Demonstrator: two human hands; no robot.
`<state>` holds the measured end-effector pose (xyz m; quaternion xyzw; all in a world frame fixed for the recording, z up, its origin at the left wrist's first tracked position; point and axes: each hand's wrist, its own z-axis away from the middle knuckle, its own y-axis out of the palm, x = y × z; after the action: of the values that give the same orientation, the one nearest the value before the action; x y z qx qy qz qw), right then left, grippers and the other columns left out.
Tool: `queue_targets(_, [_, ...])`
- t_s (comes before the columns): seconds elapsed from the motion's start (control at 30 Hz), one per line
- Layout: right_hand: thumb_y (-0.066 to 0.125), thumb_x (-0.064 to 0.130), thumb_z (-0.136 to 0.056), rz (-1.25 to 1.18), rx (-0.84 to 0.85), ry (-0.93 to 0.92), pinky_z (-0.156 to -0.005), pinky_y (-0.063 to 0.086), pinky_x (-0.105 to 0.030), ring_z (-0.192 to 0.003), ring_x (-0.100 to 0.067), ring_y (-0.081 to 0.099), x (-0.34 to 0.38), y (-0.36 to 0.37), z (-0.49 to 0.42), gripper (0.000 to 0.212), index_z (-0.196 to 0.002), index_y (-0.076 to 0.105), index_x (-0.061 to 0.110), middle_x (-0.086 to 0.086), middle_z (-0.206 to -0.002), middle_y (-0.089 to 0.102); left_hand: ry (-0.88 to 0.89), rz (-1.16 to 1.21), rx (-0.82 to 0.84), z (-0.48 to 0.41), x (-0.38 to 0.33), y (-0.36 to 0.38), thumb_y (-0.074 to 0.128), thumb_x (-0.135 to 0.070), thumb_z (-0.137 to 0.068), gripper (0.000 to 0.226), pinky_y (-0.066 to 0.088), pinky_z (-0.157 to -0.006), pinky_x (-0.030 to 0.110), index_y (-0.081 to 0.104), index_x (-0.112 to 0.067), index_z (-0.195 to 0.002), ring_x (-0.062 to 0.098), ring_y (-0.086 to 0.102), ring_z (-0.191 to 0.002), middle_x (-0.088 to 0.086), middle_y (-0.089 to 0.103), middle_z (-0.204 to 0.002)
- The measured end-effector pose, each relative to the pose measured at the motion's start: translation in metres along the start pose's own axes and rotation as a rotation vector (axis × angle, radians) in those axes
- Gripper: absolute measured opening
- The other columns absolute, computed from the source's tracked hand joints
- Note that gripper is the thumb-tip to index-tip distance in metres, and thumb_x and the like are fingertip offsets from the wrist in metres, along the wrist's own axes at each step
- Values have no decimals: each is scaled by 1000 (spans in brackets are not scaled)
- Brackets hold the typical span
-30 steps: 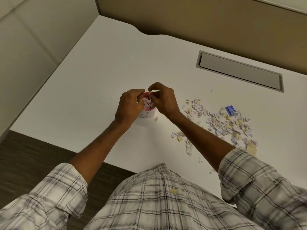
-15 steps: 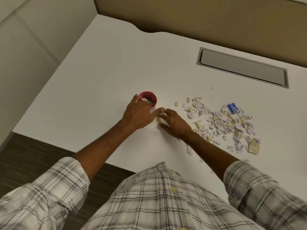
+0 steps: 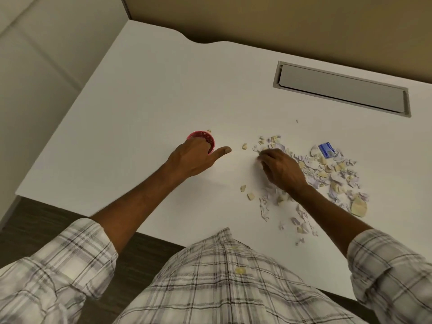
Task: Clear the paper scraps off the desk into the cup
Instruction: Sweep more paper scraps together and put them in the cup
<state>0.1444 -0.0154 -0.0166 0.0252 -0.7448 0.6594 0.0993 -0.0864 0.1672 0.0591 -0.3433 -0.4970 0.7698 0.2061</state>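
Observation:
A small pink cup point(image 3: 201, 136) stands on the white desk point(image 3: 140, 101). My left hand point(image 3: 195, 157) rests over its near side with fingers wrapped on the rim and the thumb stretched right. My right hand point(image 3: 279, 169) lies palm down at the left edge of a heap of white, lilac and cream paper scraps point(image 3: 332, 174), its fingertips curled onto scraps; what they hold is hidden. Loose scraps point(image 3: 250, 196) lie between the heap and the desk's near edge. One scrap point(image 3: 244, 146) sits between my hands.
A blue and white torn piece point(image 3: 327, 150) lies at the heap's far side. A grey cable hatch point(image 3: 341, 90) is set into the desk at the back right. Partition walls close the left and the back. Dark floor shows below the desk's near edge.
Both hands left the cup's mouth. The left dropped onto the cup's near side; the right moved rightwards to the scrap heap.

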Motion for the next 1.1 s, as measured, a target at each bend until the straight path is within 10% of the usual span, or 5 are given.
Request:
queue_targets(0.23, [58, 8, -98, -81, 223, -101, -113, 45, -44, -149, -34, 34, 42, 17, -102, 59, -154, 37, 11, -12, -163, 32, -15, -197, 139, -12, 0, 3, 30, -95, -70, 87, 42, -60, 27, 55, -13, -82, 14, 55, -66, 4, 66, -80])
queue_targets(0.4, [40, 4, -100, -53, 377, -160, -128, 20, -46, -158, -29, 9, 60, 32, -136, 69, -162, 11, 13, -8, -171, 8, -73, -116, 255, -21, -7, 6, 33, -99, -64, 116, 51, -98, 42, 54, -7, -133, 28, 62, -112, 12, 65, -126])
queue_targets(0.63, [36, 24, -109, -75, 289, -129, -123, 30, -44, -154, -27, 26, 33, 35, -84, 53, -159, 26, 9, -9, -167, 26, -91, -146, 365, -26, -9, -4, 42, -84, -79, 91, 49, -75, 37, 62, 3, -99, 25, 57, -73, 17, 60, -82])
queue_targets(0.9, [52, 11, -103, -27, 102, -4, -117, 43, -45, -140, -31, 50, -8, 22, 58, 46, -148, 47, 4, -15, -154, 48, -10, -78, 123, -19, -3, -12, 55, -71, -84, 67, 49, -71, 35, 64, -5, -87, 24, 63, -79, 10, 67, -88])
queue_targets(1.1, [45, 41, -107, -50, -31, 273, -121, 35, -48, -147, -28, 40, 6, 8, 116, 45, -144, 54, 16, -8, -155, 47, -64, -134, 214, -24, -11, -14, 40, -86, -77, 75, 26, -51, 28, 36, -14, -55, 15, 39, -50, 2, 38, -54])
